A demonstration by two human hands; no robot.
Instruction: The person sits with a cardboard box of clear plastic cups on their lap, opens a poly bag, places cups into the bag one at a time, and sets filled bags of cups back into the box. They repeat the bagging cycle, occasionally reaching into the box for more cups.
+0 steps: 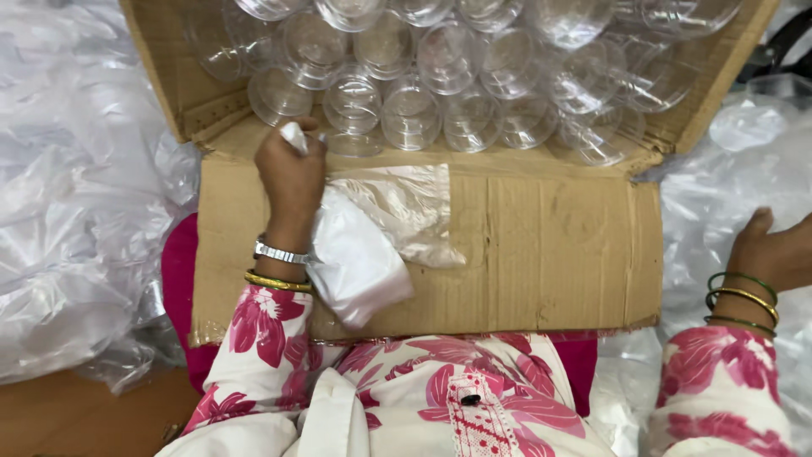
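My left hand (pixel 292 173) is closed on a white plastic bag (pixel 359 258) that hangs down over the front flap of a cardboard box (pixel 541 254). The hand sits at the box's front edge, just before a row of clear plastic cups (pixel 410 110) lying on their sides inside the box. A clear plastic sheet (pixel 410 207) lies on the flap beside the bag. My right hand (pixel 774 250) rests on crumpled clear plastic (pixel 727 195) at the right of the box, fingers partly cut off by the frame edge; nothing shows in it.
Heaps of crumpled clear plastic wrap (pixel 76 195) lie left and right of the box. A pink cushion (pixel 179 279) sits under the flap at the left. Bare wooden floor (pixel 76 419) shows at the bottom left. The box's side flaps (pixel 161 68) stand up.
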